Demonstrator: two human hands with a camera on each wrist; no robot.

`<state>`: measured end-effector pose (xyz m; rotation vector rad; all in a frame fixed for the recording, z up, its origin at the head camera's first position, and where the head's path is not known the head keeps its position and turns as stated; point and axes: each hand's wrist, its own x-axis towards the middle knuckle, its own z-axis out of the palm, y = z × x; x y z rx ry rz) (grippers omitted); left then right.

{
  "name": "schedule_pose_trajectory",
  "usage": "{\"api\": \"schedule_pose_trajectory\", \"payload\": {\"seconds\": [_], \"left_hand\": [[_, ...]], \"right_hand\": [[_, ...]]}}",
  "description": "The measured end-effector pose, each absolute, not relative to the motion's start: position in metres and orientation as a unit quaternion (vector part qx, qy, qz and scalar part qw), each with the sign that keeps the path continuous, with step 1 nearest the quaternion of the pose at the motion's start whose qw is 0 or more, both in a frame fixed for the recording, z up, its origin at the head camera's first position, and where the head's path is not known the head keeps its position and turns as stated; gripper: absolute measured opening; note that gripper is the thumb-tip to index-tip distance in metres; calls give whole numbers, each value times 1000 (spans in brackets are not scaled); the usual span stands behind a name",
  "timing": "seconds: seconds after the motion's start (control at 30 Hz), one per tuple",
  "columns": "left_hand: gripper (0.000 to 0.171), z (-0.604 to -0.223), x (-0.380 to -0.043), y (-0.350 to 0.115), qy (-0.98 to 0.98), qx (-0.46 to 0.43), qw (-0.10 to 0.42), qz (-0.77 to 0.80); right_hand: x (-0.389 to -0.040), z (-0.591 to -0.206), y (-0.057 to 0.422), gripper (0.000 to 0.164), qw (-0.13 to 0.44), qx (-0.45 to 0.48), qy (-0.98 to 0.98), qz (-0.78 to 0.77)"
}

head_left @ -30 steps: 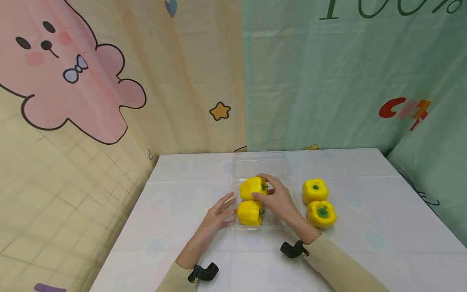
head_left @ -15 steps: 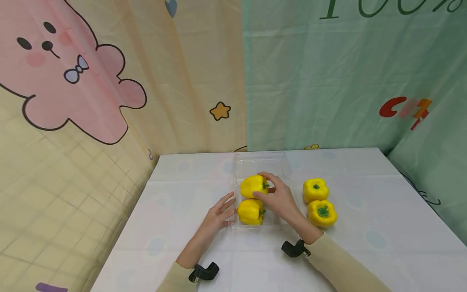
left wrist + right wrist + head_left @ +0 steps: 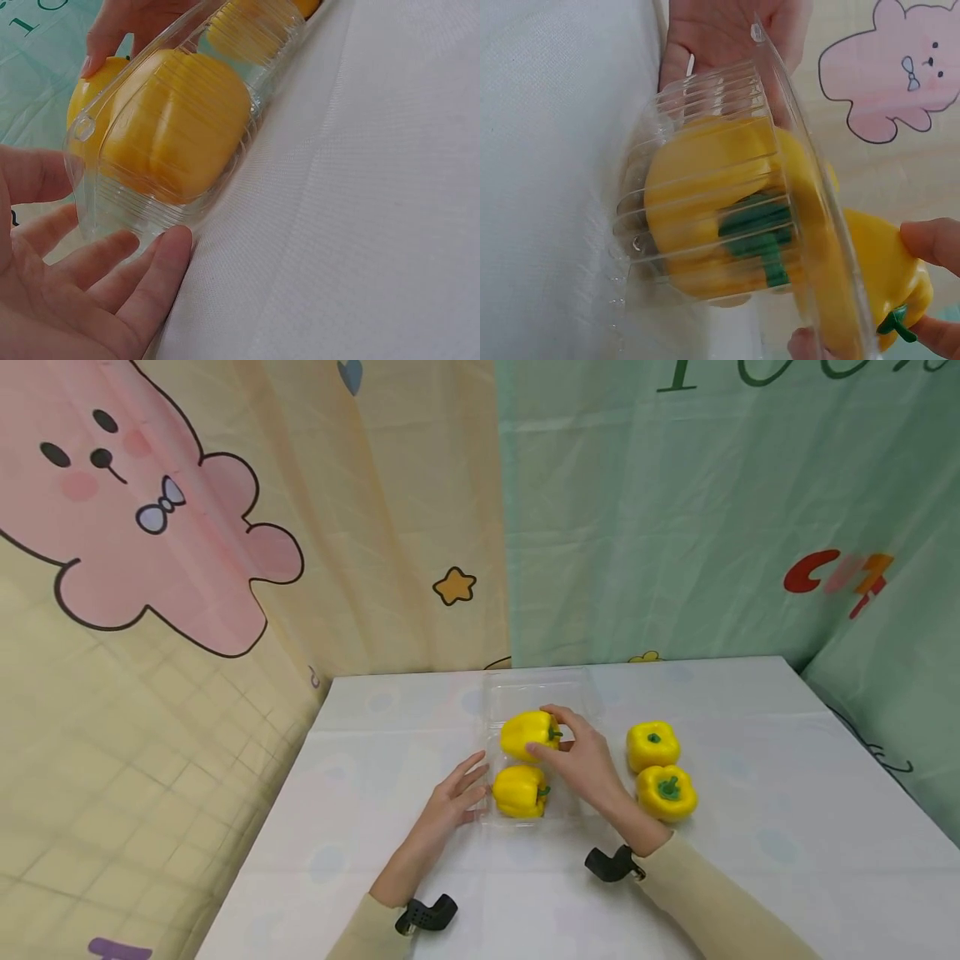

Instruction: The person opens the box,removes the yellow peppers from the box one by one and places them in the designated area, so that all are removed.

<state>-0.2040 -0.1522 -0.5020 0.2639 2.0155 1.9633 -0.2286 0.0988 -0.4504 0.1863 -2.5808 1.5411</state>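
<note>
My right hand [image 3: 588, 764] grips a yellow bell pepper [image 3: 528, 735] with a green stem, thumb on the near side and fingers on the far side. It is over a clear plastic clamshell box [image 3: 566, 802]. A second yellow bell pepper [image 3: 519, 792] lies in the near part of the box, its stem to the right; its body [image 3: 180, 127] shows through the wall in the left wrist view. My left hand [image 3: 447, 802], fingers extended and slightly bent, has its fingertips at the box's left wall. In the right wrist view the held pepper [image 3: 885, 270] stands above the rim.
Two more yellow bell peppers, one farther [image 3: 653, 745] and one nearer [image 3: 667, 793], sit on the white-covered table [image 3: 750, 860] right of the box, beside my right forearm. The box's open lid [image 3: 536, 693] lies toward the back. Printed curtains [image 3: 652, 527] hang behind the table.
The held pepper has shifted slightly away from the near pepper with my right hand, widening the gap between them. My left hand stays at the box's side. The head view tilts slightly.
</note>
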Motion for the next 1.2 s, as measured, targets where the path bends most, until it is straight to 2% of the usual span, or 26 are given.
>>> {"api": "schedule_pose_trajectory", "payload": {"seconds": [0.4, 0.93, 1.2], "left_hand": [[58, -504, -204, -150, 708, 89, 150, 684], [58, -504, -205, -150, 705, 101, 142, 688], [57, -503, -204, -151, 709, 102, 139, 683]], "right_hand": [[-226, -442, 102, 66, 81, 73, -853, 511], [-214, -418, 108, 63, 73, 74, -835, 540], [-209, -406, 113, 62, 110, 100, -821, 552]]}}
